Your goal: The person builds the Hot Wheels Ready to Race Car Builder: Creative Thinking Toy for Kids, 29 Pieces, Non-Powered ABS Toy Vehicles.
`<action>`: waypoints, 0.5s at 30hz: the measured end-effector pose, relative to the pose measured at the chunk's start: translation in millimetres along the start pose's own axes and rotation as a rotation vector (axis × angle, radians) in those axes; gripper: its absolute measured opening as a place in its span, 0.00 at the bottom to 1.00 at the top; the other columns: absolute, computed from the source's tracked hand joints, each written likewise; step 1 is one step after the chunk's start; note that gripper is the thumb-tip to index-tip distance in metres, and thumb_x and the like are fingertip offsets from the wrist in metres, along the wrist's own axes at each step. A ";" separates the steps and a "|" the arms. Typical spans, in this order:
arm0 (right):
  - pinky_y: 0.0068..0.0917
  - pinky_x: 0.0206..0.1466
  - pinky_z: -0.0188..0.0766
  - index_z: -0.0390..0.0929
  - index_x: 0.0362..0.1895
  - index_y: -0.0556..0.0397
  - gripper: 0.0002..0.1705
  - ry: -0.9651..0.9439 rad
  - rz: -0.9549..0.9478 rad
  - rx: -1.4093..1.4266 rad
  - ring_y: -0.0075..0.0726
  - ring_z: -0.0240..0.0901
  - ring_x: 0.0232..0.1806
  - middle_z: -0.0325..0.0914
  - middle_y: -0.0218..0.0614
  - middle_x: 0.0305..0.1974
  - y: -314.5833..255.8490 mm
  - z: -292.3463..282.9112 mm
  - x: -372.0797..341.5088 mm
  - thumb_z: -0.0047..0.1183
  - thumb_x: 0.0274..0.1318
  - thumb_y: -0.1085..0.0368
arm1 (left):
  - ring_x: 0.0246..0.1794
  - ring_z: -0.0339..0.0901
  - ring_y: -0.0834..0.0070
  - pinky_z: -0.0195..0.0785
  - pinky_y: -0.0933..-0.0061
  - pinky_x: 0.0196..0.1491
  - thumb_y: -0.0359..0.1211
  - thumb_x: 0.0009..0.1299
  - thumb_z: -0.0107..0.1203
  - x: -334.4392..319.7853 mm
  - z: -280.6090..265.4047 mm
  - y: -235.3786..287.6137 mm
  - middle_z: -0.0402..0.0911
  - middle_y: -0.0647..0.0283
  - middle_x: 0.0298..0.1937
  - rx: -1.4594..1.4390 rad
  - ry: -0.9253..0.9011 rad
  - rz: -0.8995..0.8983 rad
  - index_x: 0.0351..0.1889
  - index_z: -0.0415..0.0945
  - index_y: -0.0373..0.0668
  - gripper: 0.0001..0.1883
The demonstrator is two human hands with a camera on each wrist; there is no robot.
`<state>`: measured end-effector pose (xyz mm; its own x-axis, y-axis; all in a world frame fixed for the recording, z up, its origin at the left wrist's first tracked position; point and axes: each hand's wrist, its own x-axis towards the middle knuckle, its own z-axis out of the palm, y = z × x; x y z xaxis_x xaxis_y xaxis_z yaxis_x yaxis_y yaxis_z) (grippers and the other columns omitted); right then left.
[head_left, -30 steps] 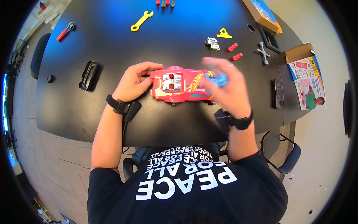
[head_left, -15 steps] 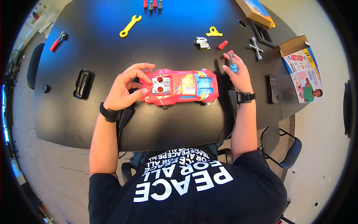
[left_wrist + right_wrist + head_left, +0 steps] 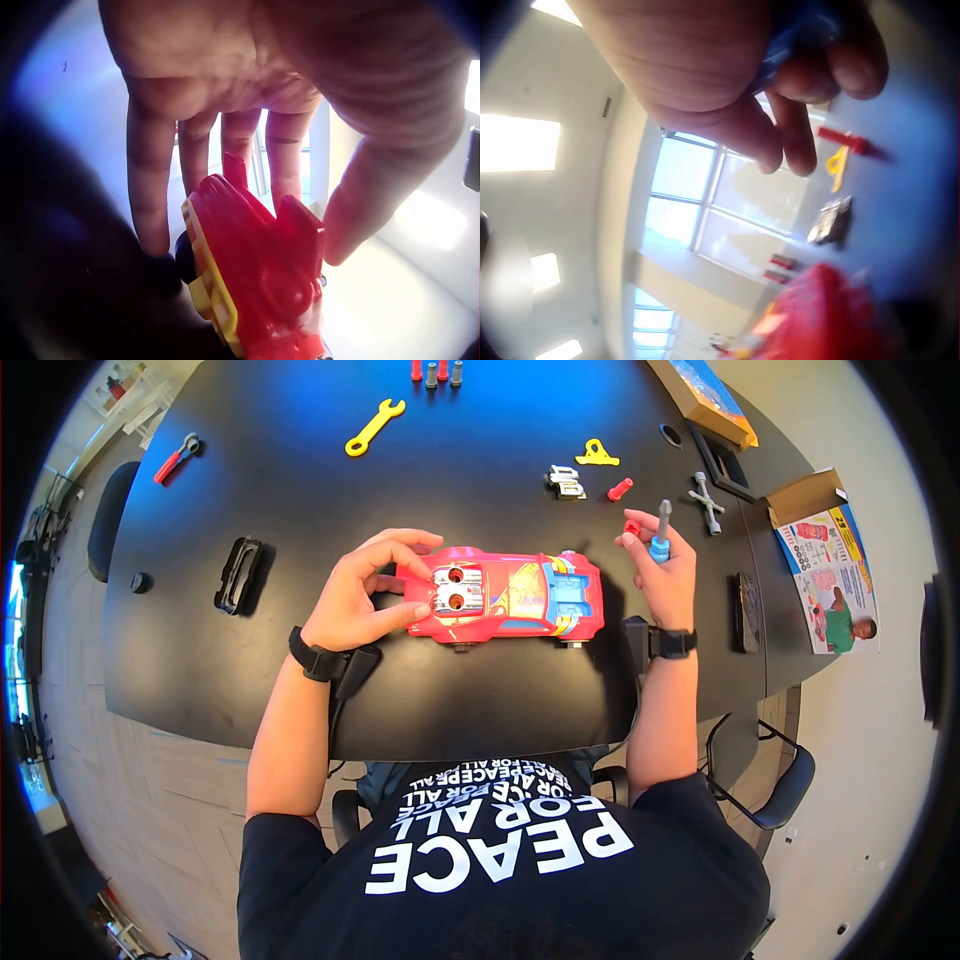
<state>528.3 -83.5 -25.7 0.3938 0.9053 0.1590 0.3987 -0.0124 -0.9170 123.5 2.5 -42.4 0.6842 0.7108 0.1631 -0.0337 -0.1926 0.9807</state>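
A red toy car (image 3: 515,585) with a silver engine piece and a blue windshield area lies on the black table. My left hand (image 3: 365,592) holds its left end, thumb on the near side and fingers on the far side. In the left wrist view that red end (image 3: 259,262) shows below the fingertips. My right hand (image 3: 668,575), to the right of the car, keeps a blue-handled toy screwdriver (image 3: 660,548) in its fingers, grey shaft pointing away. Between that hand's thumb and forefinger is a red toy bolt (image 3: 631,529).
Beyond the car lie another red bolt (image 3: 620,489), a silver engine-like part (image 3: 566,482), a yellow bracket (image 3: 597,454) and a yellow wrench (image 3: 375,428). A grey cross wrench (image 3: 706,503) and a printed box (image 3: 825,565) are at right, a black frame part (image 3: 239,575) at left.
My right hand has moved right, off the car's blue end, and picked up one of the two red bolts from the table, still with the screwdriver. The left hand stays at the car.
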 end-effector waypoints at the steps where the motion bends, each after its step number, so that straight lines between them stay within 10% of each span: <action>1: 0.16 0.26 0.64 0.88 0.62 0.53 0.17 -0.078 0.040 0.114 0.12 0.76 0.29 0.92 0.35 0.42 -28.7 5.2 -8.8 0.66 0.72 0.67 | 0.77 0.73 0.61 0.80 0.60 0.67 0.24 0.65 0.74 -0.5 0.4 0.3 0.74 0.52 0.76 0.001 0.003 -0.001 0.51 0.83 0.40 0.17; 9: 0.16 0.23 0.57 0.85 0.60 0.61 0.16 -0.687 0.094 0.484 0.11 0.67 0.22 0.92 0.37 0.38 -110.7 77.4 -32.1 0.61 0.75 0.65 | 0.73 0.77 0.65 0.79 0.61 0.68 0.24 0.65 0.74 2.5 2.2 -2.4 0.76 0.54 0.74 -0.006 -0.037 0.019 0.63 0.82 0.39 0.27; 15: 0.30 0.49 0.82 0.84 0.58 0.63 0.14 -0.826 0.135 0.375 0.28 0.87 0.42 0.91 0.37 0.37 -110.8 110.3 -29.5 0.61 0.74 0.69 | 0.71 0.78 0.64 0.80 0.61 0.67 0.23 0.64 0.75 1.1 -0.2 -4.2 0.76 0.55 0.73 0.042 -0.028 -0.016 0.63 0.83 0.39 0.27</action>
<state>381.1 -62.0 30.9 -0.3575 0.9237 -0.1377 0.0404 -0.1320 -0.9904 124.2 4.2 -46.4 0.7046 0.6949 0.1438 0.0073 -0.2097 0.9777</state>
